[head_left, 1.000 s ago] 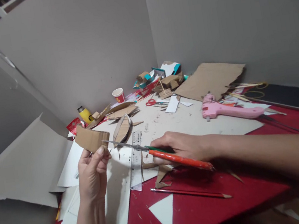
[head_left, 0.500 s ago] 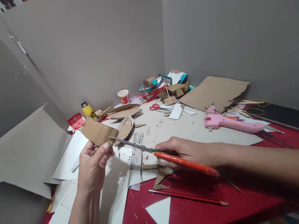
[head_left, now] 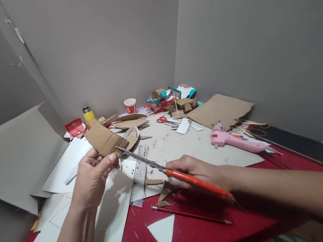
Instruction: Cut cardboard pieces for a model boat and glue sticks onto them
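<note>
it looked like a home craft corner: a red table pushed against bare grey walls, strewn with cardboard scraps, a pink glue gun, red scissors, a clear ruler, a pencil and a paper cup.

The cardboard piece sits left of centre, above the left hand, with the scissors running right and down from it. The ruler lies below the blades; the glue gun lies right of centre, and the cup stands above the middle.
</note>
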The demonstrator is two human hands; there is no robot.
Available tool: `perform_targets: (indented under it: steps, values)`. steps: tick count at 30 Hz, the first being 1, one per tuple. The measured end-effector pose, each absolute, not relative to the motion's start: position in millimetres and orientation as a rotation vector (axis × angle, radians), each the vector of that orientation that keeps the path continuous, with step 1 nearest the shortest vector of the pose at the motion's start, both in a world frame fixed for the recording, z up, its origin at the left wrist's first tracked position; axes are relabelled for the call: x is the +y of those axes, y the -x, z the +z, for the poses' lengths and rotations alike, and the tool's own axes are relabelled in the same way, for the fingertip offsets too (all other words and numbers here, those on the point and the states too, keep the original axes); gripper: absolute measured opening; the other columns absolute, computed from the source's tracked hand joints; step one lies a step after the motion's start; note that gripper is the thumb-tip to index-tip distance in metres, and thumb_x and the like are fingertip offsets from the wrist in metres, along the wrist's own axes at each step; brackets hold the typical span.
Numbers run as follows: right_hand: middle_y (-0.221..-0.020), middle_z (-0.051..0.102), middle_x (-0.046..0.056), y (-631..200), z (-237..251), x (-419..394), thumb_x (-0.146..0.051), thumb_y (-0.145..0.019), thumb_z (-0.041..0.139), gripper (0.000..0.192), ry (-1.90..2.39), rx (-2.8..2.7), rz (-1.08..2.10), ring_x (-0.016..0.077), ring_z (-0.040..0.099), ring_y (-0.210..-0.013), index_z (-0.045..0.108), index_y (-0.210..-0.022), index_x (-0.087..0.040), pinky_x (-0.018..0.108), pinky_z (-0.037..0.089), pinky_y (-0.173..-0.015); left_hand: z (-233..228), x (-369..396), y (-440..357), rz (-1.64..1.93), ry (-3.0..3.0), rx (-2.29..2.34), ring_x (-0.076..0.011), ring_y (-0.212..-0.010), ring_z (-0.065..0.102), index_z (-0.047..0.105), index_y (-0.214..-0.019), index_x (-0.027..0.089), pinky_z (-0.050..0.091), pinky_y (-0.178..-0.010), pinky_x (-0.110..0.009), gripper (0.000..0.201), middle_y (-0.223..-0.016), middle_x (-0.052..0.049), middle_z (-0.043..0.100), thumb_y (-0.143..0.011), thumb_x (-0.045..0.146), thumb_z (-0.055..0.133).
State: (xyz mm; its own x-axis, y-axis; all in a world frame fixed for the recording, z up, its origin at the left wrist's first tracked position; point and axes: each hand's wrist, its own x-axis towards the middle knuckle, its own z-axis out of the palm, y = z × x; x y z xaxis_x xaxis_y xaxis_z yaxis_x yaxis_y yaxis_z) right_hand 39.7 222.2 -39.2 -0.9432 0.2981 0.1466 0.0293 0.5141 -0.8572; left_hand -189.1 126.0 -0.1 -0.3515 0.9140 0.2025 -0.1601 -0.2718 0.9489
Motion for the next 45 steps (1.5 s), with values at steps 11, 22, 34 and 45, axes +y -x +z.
perform_targets:
  steps: [11, 22, 34, 45]
  values:
    - [-0.062, 0.040, -0.003, -50.4, -37.6, 220.8, -0.049, -0.091, 0.042, 0.040, 0.292, -2.535, 1.404, 0.0084, 0.035, -0.056, 0.041, -0.066, -0.017, 0.022, 0.034, -0.052, -5.9, 124.9, 192.6, 1.719, -1.128, 1.197, -0.0124, -0.061, 0.058, 0.071, -0.090, 0.015, 0.047, -0.055, -0.023, 0.028, -0.077, -0.005, 0.070, -0.063, 0.017, 0.080]
    - [-0.066, 0.042, -0.002, -55.7, -37.6, 218.8, -0.056, -0.093, 0.036, 0.046, 0.264, -2.593, 1.414, 0.0087, 0.037, -0.059, 0.047, -0.075, -0.015, 0.020, 0.034, -0.053, -7.5, 122.8, 185.5, 1.565, -1.289, 1.201, -0.0143, -0.065, 0.059, 0.068, -0.101, 0.016, 0.047, -0.056, -0.023, 0.033, -0.082, -0.007, 0.070, -0.070, 0.023, 0.076]
    - [-0.064, 0.037, -0.003, -55.8, -41.0, 219.5, -0.048, -0.090, 0.046, 0.040, 0.273, -2.530, 1.426, 0.0077, 0.032, -0.058, 0.044, -0.067, -0.016, 0.019, 0.031, -0.052, -5.7, 120.7, 186.9, 1.462, -1.365, 1.154, -0.0128, -0.074, 0.059, 0.063, -0.107, 0.019, 0.049, -0.059, -0.022, 0.034, -0.093, -0.004, 0.069, -0.075, 0.022, 0.073]
    - [-0.051, 0.039, -0.006, -54.5, -58.7, 216.6, -0.060, -0.085, 0.049, 0.046, 0.416, -2.276, 1.741, 0.0052, 0.034, -0.041, 0.047, -0.070, -0.016, 0.017, 0.027, -0.037, -12.8, 123.6, 177.6, 1.504, -1.223, 1.186, -0.0127, -0.066, 0.061, 0.055, -0.117, 0.018, 0.051, -0.063, -0.026, 0.044, -0.082, -0.004, 0.071, -0.078, 0.027, 0.071]
